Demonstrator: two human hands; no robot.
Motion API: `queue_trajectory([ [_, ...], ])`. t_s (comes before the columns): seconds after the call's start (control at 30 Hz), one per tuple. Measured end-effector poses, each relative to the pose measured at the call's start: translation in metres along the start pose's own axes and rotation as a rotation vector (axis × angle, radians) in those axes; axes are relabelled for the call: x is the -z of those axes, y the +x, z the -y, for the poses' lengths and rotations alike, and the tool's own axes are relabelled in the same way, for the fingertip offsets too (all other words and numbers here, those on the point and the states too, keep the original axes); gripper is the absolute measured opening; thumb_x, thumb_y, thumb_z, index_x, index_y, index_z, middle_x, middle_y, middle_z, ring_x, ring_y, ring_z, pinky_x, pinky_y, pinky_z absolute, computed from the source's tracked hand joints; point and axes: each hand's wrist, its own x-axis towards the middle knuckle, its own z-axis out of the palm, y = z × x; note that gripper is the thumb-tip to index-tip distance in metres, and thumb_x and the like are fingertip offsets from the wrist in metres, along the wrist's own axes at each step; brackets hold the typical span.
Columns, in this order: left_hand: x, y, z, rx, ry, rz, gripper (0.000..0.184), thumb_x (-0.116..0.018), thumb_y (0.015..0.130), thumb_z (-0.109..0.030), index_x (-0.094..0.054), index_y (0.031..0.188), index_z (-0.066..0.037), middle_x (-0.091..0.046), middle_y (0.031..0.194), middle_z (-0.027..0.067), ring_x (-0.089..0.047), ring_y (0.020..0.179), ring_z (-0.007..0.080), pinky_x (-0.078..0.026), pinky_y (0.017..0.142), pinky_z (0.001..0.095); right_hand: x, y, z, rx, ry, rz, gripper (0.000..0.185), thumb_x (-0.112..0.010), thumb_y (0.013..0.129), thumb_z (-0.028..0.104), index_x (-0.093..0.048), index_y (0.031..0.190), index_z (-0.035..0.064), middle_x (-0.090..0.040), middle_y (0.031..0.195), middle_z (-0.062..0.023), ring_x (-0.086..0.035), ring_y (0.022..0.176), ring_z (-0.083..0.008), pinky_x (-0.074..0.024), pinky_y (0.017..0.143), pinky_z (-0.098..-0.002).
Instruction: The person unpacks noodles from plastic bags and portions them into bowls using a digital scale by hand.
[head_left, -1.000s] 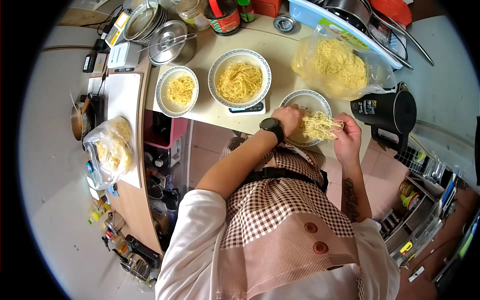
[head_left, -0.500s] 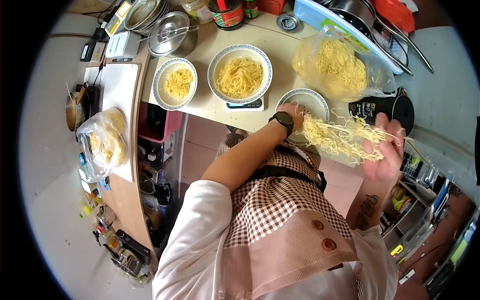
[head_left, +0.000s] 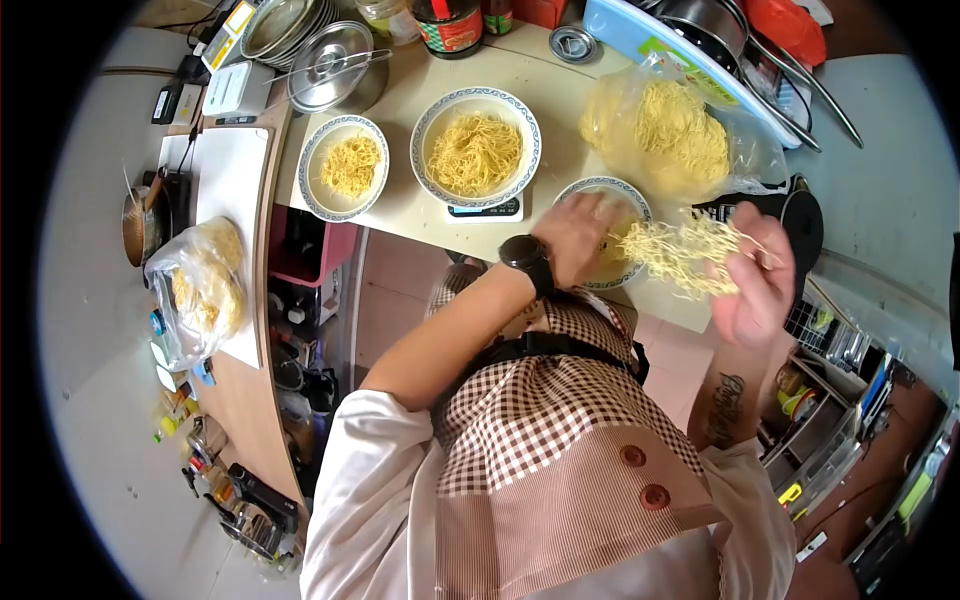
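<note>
Noodle bag [head_left: 682, 135] lies ahead of the right hand [head_left: 757, 287]. Filled bowl [head_left: 416, 150] sits leftward, beyond the left hand [head_left: 580, 240]. Near bowl [head_left: 603, 182] is beneath the left hand; its grip cannot be determined. Noodle strands [head_left: 685, 255], gripped by the right, extend lengthwise toward the left.

Left hand [head_left: 577, 243] low, back upward; right hand [head_left: 758, 298] raised, fingers [head_left: 752, 226] curled inward.

R hand [head_left: 757, 285] w/ noodle clump [head_left: 682, 256]; L hand [head_left: 580, 240] over R-most bowl [head_left: 603, 182]
</note>
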Motion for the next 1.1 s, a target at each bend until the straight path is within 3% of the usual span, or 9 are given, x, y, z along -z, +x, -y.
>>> queue_trajectory([
  [0.1,-0.028,0.018,-0.008,-0.242,-0.075,-0.01,0.057,-0.07,0.084,-0.028,-0.054,0.132,-0.002,-0.052,0.139,0.0189,-0.049,0.131,0.0354,-0.04,0.11,0.0473,-0.012,0.0,-0.021,-0.061,0.101,-0.185,0.017,-0.053,0.085,-0.009,-0.056,0.098,0.0009,-0.054,0.1,-0.0076,-0.054,0.084,-0.0143,-0.046,0.074,-0.0279],
  [0.17,-0.044,0.037,-0.002,-0.119,0.009,0.341,0.06,-0.069,0.084,-0.032,-0.054,0.138,-0.011,-0.049,0.145,0.0176,-0.048,0.133,0.0365,-0.038,0.112,0.0473,-0.015,-0.004,-0.017,-0.068,0.145,-0.222,0.019,-0.052,0.086,-0.01,-0.057,0.1,0.0013,-0.055,0.104,-0.008,-0.056,0.088,-0.0149,-0.0466,0.078,-0.029],
  [0.23,-0.072,0.043,0.013,-0.054,0.05,0.281,0.053,-0.062,0.088,-0.031,-0.054,0.138,-0.012,-0.053,0.142,0.015,-0.048,0.133,0.0361,-0.037,0.112,0.049,-0.012,-0.003,-0.001,-0.02,0.214,-0.125,0.02,-0.052,0.086,-0.01,-0.057,0.102,0.0019,-0.057,0.107,-0.0091,-0.057,0.093,-0.0164,-0.0475,0.083,-0.0309],
  [0.3,-0.083,0.047,0.024,-0.007,0.093,0.234,0.051,-0.059,0.09,-0.028,-0.054,0.138,-0.012,-0.055,0.14,0.0131,-0.049,0.132,0.0345,-0.038,0.111,0.0495,-0.013,-0.005,0.015,0.019,0.209,-0.306,0.023,-0.053,0.087,-0.008,-0.055,0.106,0.0038,-0.056,0.111,-0.0104,-0.055,0.102,-0.02,-0.048,0.09,-0.0374],
  [0.43,-0.073,0.05,0.021,-0.026,0.411,0.384,0.052,-0.054,0.093,-0.029,-0.05,0.143,-0.013,-0.054,0.139,0.0092,-0.049,0.129,0.0277,-0.037,0.106,0.0432,-0.009,-0.007,0.064,0.124,0.384,-0.056,0.028,-0.058,0.087,-0.003,-0.054,0.114,0.0028,-0.051,0.119,-0.0144,-0.055,0.104,-0.0235,-0.0455,0.098,-0.0418],
  [0.63,-0.089,0.042,0.015,-0.068,0.515,0.252,0.045,-0.051,0.093,-0.03,-0.058,0.134,-0.012,-0.056,0.133,0.0095,-0.051,0.121,0.029,-0.037,0.102,0.043,-0.027,0.003,0.13,0.275,0.431,0.139,0.028,-0.059,0.09,0.007,-0.054,0.117,0.0023,-0.054,0.117,-0.0172,-0.058,0.101,-0.0251,-0.05,0.091,-0.0403],
  [0.73,-0.081,0.042,0.009,-0.041,0.458,0.341,0.041,-0.051,0.093,-0.027,-0.061,0.128,-0.009,-0.057,0.128,0.0115,-0.054,0.118,0.0285,-0.04,0.1,0.0426,-0.044,0.021,0.139,0.277,0.375,0.232,0.028,-0.059,0.09,0.01,-0.054,0.116,0.0025,-0.056,0.114,-0.0175,-0.06,0.098,-0.0248,-0.0519,0.086,-0.0388],
  [0.97,-0.049,0.017,-0.011,-0.021,0.39,0.227,0.038,-0.058,0.09,-0.03,-0.063,0.119,-0.005,-0.061,0.12,0.0143,-0.058,0.11,0.0293,-0.047,0.092,0.0409,-0.106,0.095,0.146,0.277,0.196,0.537,0.027,-0.059,0.092,0.015,-0.054,0.115,0.0028,-0.06,0.108,-0.0184,-0.064,0.092,-0.0241,-0.0564,0.074,-0.0352],
  [1.1,-0.03,-0.007,0.01,-0.048,0.039,0.193,0.04,-0.066,0.085,-0.031,-0.064,0.116,-0.006,-0.065,0.115,0.0188,-0.064,0.107,0.0349,-0.052,0.091,0.0445,-0.145,0.144,0.122,0.309,-0.045,0.659,0.028,-0.06,0.093,0.019,-0.054,0.115,0.003,-0.062,0.105,-0.0188,-0.067,0.089,-0.0237,-0.059,0.067,-0.0332],
])
